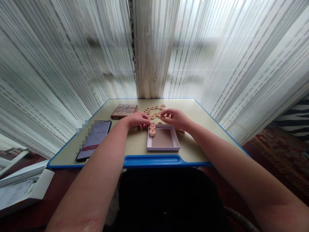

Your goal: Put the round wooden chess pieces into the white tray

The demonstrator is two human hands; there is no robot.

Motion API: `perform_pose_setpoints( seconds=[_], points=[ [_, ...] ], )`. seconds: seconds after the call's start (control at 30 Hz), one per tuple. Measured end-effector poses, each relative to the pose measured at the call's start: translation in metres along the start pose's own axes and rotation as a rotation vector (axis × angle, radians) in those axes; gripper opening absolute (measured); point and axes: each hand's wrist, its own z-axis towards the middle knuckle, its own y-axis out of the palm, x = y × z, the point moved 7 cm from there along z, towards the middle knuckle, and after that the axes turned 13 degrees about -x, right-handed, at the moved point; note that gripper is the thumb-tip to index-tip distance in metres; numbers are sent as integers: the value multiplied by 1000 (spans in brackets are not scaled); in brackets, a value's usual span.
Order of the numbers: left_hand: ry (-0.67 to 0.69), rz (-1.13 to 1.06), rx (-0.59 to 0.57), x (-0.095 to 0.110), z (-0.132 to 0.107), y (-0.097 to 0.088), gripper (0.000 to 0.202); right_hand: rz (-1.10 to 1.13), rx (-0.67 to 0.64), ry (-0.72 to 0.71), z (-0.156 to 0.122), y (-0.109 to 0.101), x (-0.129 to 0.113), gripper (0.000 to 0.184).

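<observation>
Round wooden Chinese chess pieces [152, 117] lie scattered on the far part of the pale desk [135, 145], with red or dark characters on their tops. My left hand [138, 120] rests among the nearest ones, its fingertips close to two red-marked pieces [152, 130] at the far left corner of a shallow white tray [163, 149] with a brown base. My right hand [175, 118] reaches over the far rim of that tray, fingertips on or beside the pieces. One more piece [181, 132] lies right of the tray.
A brown printed box [124, 111] lies at the far left of the desk, and a phone [94, 140] showing 01:13 lies at the left. Sheer striped curtains [154, 54] hang behind the desk, which has a blue edge [152, 161]. A patterned rug [282, 154] lies at the right.
</observation>
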Motion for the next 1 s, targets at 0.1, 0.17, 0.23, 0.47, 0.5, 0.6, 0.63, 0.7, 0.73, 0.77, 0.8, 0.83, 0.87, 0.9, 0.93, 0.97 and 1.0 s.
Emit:
perform_pose_setpoints(
  seconds=[0.1, 0.17, 0.23, 0.47, 0.5, 0.6, 0.63, 0.7, 0.73, 0.77, 0.8, 0.83, 0.87, 0.9, 0.93, 0.97, 1.0],
  points=[
    [9, 0, 1, 1, -1, 0, 11, -87, -18, 77, 1, 1, 8, 16],
    [9, 6, -4, 1, -1, 0, 11, -133, -36, 146, 2, 2, 15, 15],
    [7, 7, -9, 0, 0, 0, 12, -164, -55, 194, 3, 2, 21, 15],
    [8, -36, -13, -2, 1, 0, 13, -280, -72, 155, 4, 3, 19, 16],
    [8, -40, -9, -2, 1, 0, 13, -293, -70, 121, 4, 4, 15, 16],
    [6, -27, -4, -2, 1, 0, 12, -287, -30, -39, 1, 3, -5, 16],
    [7, -20, -4, -2, 1, 0, 12, -278, -19, -108, -1, 3, -15, 16],
    [13, -15, -12, -2, 2, 0, 12, -255, -41, -255, -7, 8, -35, 17],
    [18, -16, -17, -2, 3, 1, 12, -250, -68, -324, -9, 12, -44, 18],
    [22, -16, -19, -2, 4, 1, 11, -251, -86, -375, -12, 16, -52, 19],
    [26, -16, -20, -3, 4, 1, 11, -259, -115, -410, -14, 20, -57, 20],
    [28, -14, -18, -3, 4, 1, 10, -273, -139, -430, -16, 24, -60, 20],
    [28, -12, -14, -3, 5, 0, 11, -290, -159, -438, -16, 28, -62, 20],
    [26, -10, -10, -3, 5, 0, 11, -306, -176, -440, -17, 31, -62, 19],
    [23, -13, -8, -3, 5, 0, 12, -317, -188, -436, -17, 34, -61, 18],
    [20, -17, -7, -3, 5, 0, 12, -321, -194, -432, -17, 36, -60, 18],
    [17, -20, -7, -3, 4, 0, 12, -319, -197, -426, -17, 37, -59, 17]
  ],
)
